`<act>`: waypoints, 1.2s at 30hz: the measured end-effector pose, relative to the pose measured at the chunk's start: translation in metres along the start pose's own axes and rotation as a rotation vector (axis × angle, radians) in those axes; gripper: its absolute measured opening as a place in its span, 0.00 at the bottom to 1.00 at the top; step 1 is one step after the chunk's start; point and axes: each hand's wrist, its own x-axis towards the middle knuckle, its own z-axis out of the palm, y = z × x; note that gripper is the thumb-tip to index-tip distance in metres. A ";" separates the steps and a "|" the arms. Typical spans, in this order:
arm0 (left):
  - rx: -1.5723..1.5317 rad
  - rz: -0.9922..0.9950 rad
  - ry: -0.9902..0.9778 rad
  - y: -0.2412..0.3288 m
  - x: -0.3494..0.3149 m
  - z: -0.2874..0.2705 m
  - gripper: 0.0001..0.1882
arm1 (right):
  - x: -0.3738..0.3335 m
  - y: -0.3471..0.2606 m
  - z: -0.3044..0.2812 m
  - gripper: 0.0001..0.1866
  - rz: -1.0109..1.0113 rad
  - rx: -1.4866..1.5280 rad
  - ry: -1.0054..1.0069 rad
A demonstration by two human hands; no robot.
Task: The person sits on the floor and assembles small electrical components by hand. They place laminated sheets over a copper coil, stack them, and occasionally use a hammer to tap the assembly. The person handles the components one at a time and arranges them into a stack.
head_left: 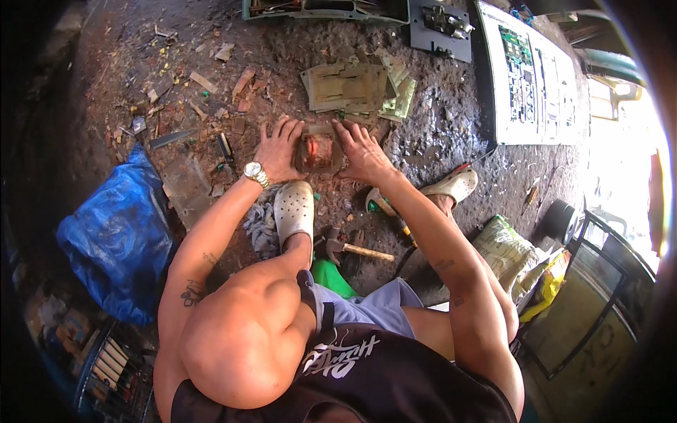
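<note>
Low between my feet, a small squarish block with a grey-brown frame and a copper-red middle, apparently a transformer core (319, 152), sits on the dirty ground. My left hand (280, 149), wearing a silver watch (255, 173) at the wrist, grips its left side. On the opposite side my right hand (363, 152) grips it too, with fingers stretched forward. Just beyond lies a spread stack of thin flat plates (345, 88). Nearer to me rest a hammer (356, 250) with a wooden handle and another hammer-like tool (384, 204), partly hidden by my right forearm.
Left of my hands lie a knife (173, 138), a flat plate (186, 187) and a blue tarp bundle (116, 236). Debris (204, 81) litters the ground. A white panel with circuit boards (529, 77) and a dark plate with fittings (441, 32) stand far right. A grey-green casing (324, 10) is at the far edge.
</note>
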 end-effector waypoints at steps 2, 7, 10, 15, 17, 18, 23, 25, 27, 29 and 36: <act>-0.012 0.006 -0.033 -0.011 -0.008 0.003 0.75 | -0.001 -0.001 0.006 0.58 0.204 0.413 0.032; -0.009 0.009 0.036 -0.012 -0.015 0.012 0.77 | 0.002 -0.015 0.033 0.33 0.495 0.979 -0.035; 0.035 -0.002 0.038 -0.007 -0.009 0.012 0.78 | 0.008 -0.022 0.057 0.28 0.561 1.079 0.081; 0.068 -0.014 -0.078 -0.009 -0.004 0.005 0.79 | 0.014 -0.022 0.070 0.24 0.658 1.150 0.179; 0.105 0.009 -0.049 -0.009 -0.007 0.006 0.79 | 0.011 -0.023 0.066 0.26 0.664 0.595 0.149; 0.057 0.019 -0.060 -0.008 -0.007 0.007 0.78 | 0.006 -0.025 0.063 0.27 0.636 0.471 0.107; 0.004 0.069 0.002 -0.009 -0.009 0.011 0.78 | -0.004 -0.016 0.050 0.18 0.556 0.781 0.256; 0.006 0.002 -0.002 -0.011 -0.008 0.008 0.78 | -0.009 -0.008 0.053 0.18 0.579 0.699 0.202; -0.005 -0.003 -0.101 -0.011 -0.007 0.004 0.78 | -0.015 -0.003 0.063 0.17 0.625 0.851 0.239; -0.040 0.039 -0.095 -0.010 -0.004 0.002 0.78 | -0.023 0.003 0.071 0.19 0.581 0.868 0.269; -0.013 0.001 -0.064 -0.016 -0.010 0.008 0.77 | -0.089 0.074 -0.010 0.16 0.713 0.693 0.483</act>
